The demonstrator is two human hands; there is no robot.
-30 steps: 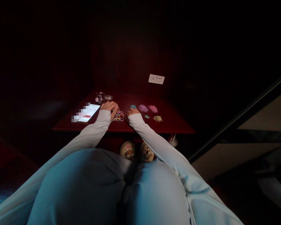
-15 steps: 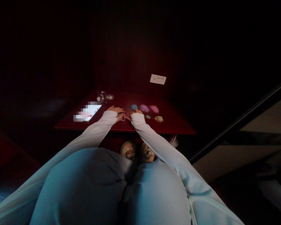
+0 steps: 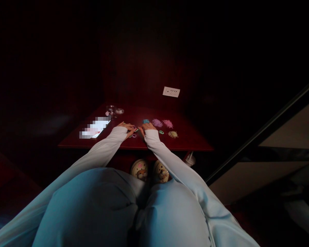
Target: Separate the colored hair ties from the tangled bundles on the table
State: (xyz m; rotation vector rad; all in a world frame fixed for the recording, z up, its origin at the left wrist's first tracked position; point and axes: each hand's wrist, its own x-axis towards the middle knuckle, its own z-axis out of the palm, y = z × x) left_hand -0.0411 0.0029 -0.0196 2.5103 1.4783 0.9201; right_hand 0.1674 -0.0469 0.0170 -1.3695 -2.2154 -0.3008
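My left hand (image 3: 127,126) is over the dark red table, its fingers closed together around a small pink-and-green piece (image 3: 136,129), too small to make out well. A little lilac ring (image 3: 134,136) lies just below that hand. My right hand (image 3: 146,126) reaches to the near edge of a pile of small blue pieces (image 3: 145,121), thumb held apart from the fingers. Its fingertips partly cover the pile, and I see nothing clearly held. To its right are a purple pile (image 3: 157,122), a pink pile (image 3: 167,123), a pale yellow pile (image 3: 173,134) and a small green ring (image 3: 161,132).
A lit phone (image 3: 99,128), partly blurred out, lies at the table's left. Behind it stand clear jars (image 3: 111,110) with a round lid (image 3: 119,111). A white socket plate (image 3: 171,92) is on the back wall. Below the table edge (image 3: 170,149) are my clogs (image 3: 139,169).
My hands have drawn apart; they were together over the small rings. The right is now at the blue pile, while the left keeps the pink-and-green piece. The view has shifted slightly.
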